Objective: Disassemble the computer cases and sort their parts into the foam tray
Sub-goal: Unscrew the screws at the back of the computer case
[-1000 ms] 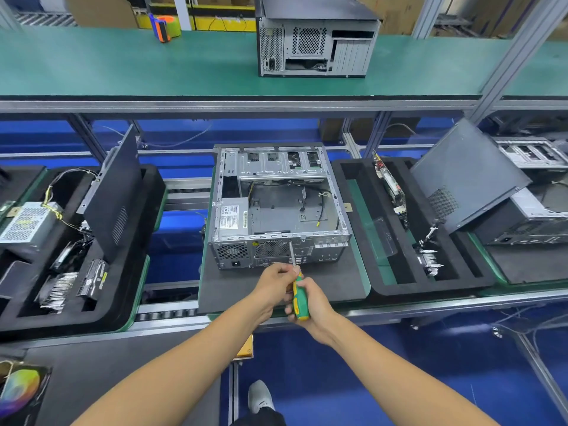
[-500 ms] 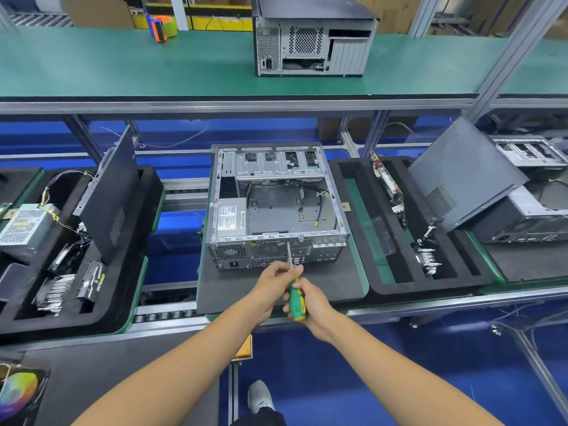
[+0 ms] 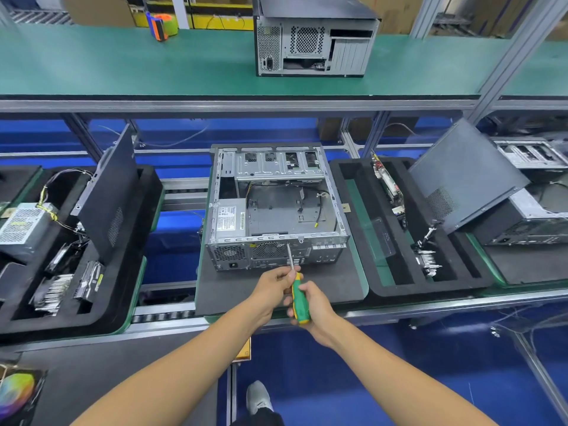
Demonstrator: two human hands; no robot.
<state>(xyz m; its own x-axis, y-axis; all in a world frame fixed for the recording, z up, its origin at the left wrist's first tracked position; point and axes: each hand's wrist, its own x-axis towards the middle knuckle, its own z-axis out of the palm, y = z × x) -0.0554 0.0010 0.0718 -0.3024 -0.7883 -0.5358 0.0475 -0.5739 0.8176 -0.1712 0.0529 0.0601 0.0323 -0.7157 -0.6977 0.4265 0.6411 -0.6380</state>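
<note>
An open grey computer case [image 3: 276, 207] lies on a dark mat in the middle, its rear panel facing me, with a power supply [image 3: 229, 218] still inside at the left. My right hand [image 3: 316, 305] grips the green and yellow handle of a screwdriver [image 3: 298, 298]. Its metal shaft points up at the case's rear panel near the top edge. My left hand [image 3: 273, 285] pinches the shaft just above the handle. To the right lies a black foam tray [image 3: 353, 229] holding a circuit board [image 3: 387, 182] and small metal parts [image 3: 428, 261].
Another foam tray [image 3: 147, 210] at the left holds a power supply [image 3: 21, 229], a side panel [image 3: 107, 195] and drives. A loose panel [image 3: 464, 173] leans on another case at the right. A closed case [image 3: 313, 41] stands on the green upper shelf [image 3: 123, 66].
Both hands and the screwdriver have stayed at the case's rear panel, shifting only slightly; the view has moved a little.
</note>
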